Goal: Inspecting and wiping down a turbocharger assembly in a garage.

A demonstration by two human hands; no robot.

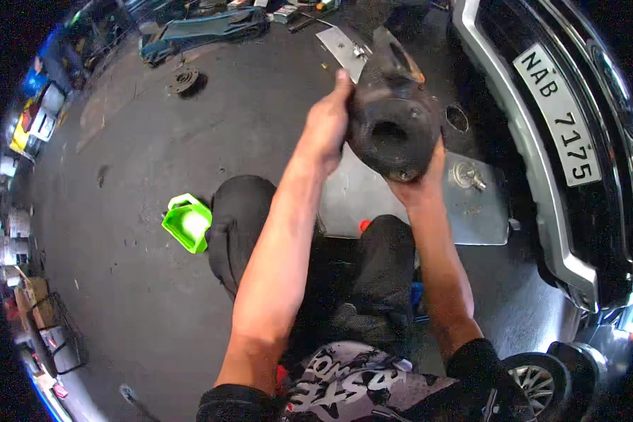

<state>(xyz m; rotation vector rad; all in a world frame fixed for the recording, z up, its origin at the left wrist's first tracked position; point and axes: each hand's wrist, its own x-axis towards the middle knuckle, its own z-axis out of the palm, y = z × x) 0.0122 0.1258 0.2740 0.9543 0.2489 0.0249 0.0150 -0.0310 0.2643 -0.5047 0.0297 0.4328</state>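
A dark, grimy metal car part, by its look a steering knuckle, is held up in front of me with both hands. It has a round bore facing me and an arm that rises at its far end. My left hand grips its left side, thumb pointing up along the edge. From below and the right, my right hand supports it, most of its fingers hidden behind the metal. Beneath it lies a grey metal sheet, where a shiny flanged hub with a stub rests to the right.
A car bumper curves along the right side, with a wheel at lower right. A bright green tray sits left of my knee. Farther off are a round metal disc, a blue frame and a metal ring.
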